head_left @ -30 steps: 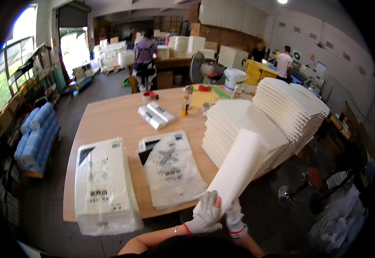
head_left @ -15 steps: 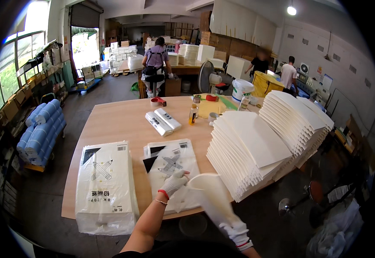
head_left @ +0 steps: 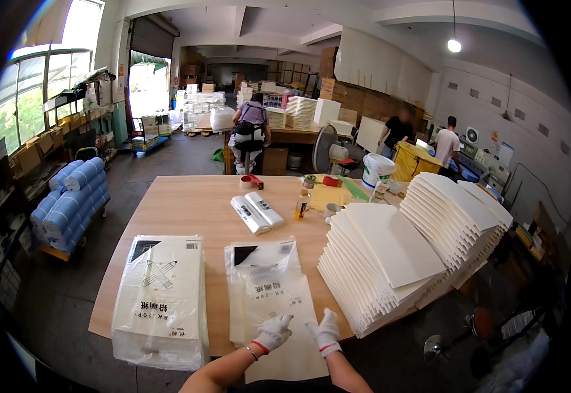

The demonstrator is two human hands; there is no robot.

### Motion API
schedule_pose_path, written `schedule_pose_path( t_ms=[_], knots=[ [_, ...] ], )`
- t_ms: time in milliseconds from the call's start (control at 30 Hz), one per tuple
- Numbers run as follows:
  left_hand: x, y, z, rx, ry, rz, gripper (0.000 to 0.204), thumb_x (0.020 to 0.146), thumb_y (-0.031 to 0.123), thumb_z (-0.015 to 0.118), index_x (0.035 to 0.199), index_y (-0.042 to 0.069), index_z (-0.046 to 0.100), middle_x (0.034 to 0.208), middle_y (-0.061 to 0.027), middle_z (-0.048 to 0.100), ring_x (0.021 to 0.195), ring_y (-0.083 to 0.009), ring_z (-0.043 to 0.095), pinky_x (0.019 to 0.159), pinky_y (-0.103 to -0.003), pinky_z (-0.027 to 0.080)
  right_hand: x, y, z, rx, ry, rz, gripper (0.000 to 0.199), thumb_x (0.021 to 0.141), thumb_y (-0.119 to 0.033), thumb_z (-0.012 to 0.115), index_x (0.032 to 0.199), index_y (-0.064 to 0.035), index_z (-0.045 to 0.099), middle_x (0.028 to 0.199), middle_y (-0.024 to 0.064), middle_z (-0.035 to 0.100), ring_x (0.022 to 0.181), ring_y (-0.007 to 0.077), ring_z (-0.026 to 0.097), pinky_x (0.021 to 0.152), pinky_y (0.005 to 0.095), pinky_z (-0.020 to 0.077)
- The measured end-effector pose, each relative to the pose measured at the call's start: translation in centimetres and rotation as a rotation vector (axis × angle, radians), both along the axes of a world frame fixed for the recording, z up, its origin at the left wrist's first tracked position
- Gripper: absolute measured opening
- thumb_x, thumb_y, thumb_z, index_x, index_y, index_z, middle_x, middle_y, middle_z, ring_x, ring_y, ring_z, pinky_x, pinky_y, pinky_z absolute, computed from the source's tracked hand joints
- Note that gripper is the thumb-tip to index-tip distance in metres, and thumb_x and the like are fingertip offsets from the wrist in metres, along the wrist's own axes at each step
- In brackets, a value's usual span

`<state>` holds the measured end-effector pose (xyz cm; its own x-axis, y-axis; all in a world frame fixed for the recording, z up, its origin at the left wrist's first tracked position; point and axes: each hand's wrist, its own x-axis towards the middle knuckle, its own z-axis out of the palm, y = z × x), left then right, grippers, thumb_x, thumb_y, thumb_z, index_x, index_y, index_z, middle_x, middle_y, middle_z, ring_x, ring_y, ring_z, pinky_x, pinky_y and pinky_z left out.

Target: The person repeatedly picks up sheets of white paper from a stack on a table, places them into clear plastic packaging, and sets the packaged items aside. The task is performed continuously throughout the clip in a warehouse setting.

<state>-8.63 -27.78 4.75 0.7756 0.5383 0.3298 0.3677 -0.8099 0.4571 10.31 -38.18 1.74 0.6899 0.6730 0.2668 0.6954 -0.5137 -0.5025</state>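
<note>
A clear printed plastic bag (head_left: 269, 291) lies at the table's front edge with cream paper sheets (head_left: 285, 368) in it; their near end sticks out toward me past the edge. My left hand (head_left: 273, 332), in a white glove, rests on the bag's near part, fingers stretched out. My right hand (head_left: 326, 333), also gloved, is at the right edge of the bag and sheets, with thumb and fingers apart. Under the bag lie more printed bags (head_left: 238, 257). To the left is a pile of filled paper packs (head_left: 166, 285) in clear plastic.
Tall fanned stacks of cream paper (head_left: 383, 252) stand on the right of the wooden table (head_left: 180, 200). Farther back are white rolls (head_left: 257, 213), a tape dispenser (head_left: 251, 183), a bottle (head_left: 302, 204) and a bucket (head_left: 378, 171). Three people work beyond the table.
The curled sheets that my right hand held have come down flat, in line with the bag. My right hand has moved up and left; my left hand has shifted nearer to me.
</note>
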Motion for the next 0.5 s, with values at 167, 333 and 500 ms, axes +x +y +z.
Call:
schedule_pose_path(
  t_ms=[167,333,500],
  knots=[
    [-4.4,3.7,-5.8,0.634,-0.038,0.069,0.044,0.088,0.018,0.069,0.13,0.011,0.06,0.104,-0.0137,0.066,0.092,-0.0329,0.064,0.09,-0.047,0.053,1.8,6.1,-0.8,-0.4,0.134,0.084,0.039,0.095,-0.033,0.054,0.128,-0.0131,0.049,0.119,0.0242,0.066,0.102,0.0439,0.068,0.085,0.0574,0.0532],
    [-5.8,8.3,-7.0,-0.678,-0.595,0.678,0.038,0.091,0.015,0.068,0.127,0.008,0.058,0.109,-0.0148,0.063,0.087,-0.0341,0.064,0.083,-0.045,0.054,4.4,6.1,-2.0,-0.324,0.082,0.131,0.026,0.093,-0.017,0.054,0.118,-0.0121,0.051,0.101,0.023,0.069,0.095,0.045,0.067,0.078,0.0576,0.0518],
    [-10.1,6.0,-6.6,-0.403,0.033,0.528,0.025,0.092,0.017,0.064,0.113,0.008,0.056,0.114,-0.0178,0.06,0.095,-0.0393,0.066,0.077,-0.052,0.053,2.9,1.3,-4.4,-0.015,0.061,0.348,0.015,0.084,-0.01,0.064,0.096,-0.0078,0.056,0.087,0.0197,0.062,0.081,0.0429,0.062,0.07,0.0538,0.0473]
  ],
)
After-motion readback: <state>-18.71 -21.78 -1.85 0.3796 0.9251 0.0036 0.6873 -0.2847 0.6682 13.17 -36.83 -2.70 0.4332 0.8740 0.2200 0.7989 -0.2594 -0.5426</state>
